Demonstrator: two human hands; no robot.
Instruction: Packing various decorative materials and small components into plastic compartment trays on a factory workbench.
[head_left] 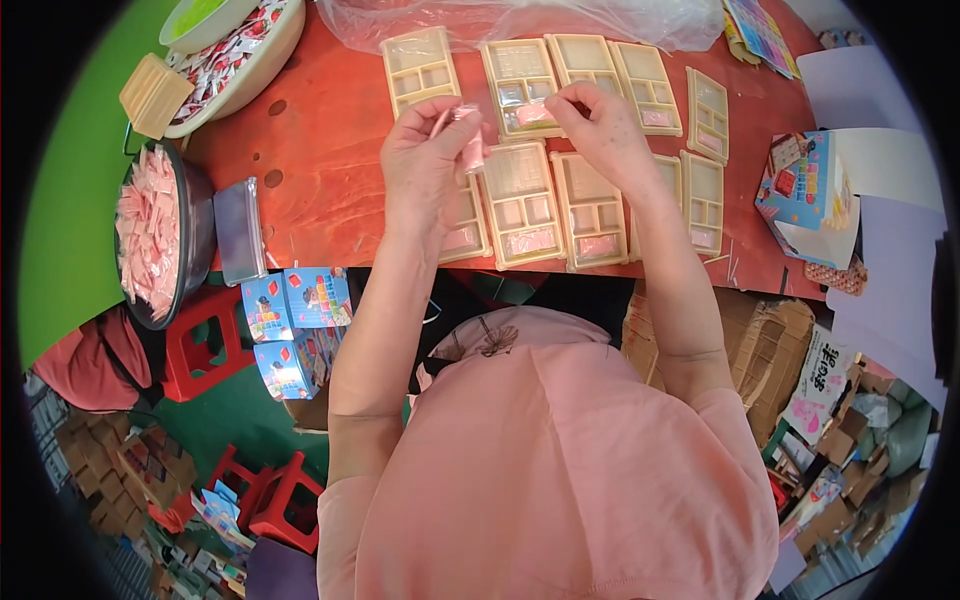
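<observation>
"Over the red table (330,150), what have we in our left hand (425,165)?"

"We have a pink packet (474,152) pinched between thumb and fingers, its near end poking out below them on the right."

"And our right hand (607,130)?"

"Thumb and forefinger are drawn together at the right end of a second packet (531,114), which is at the near end of a far tray (518,62). Whether they grip it, we cannot tell."

"What lies nearer us?"

"Between our forearms we see a near tray (514,166), beige too, with a third packet (531,242) in its near compartment. Well to the left, a dark bowl (200,215) holds heaped pink packets (150,235)."
</observation>
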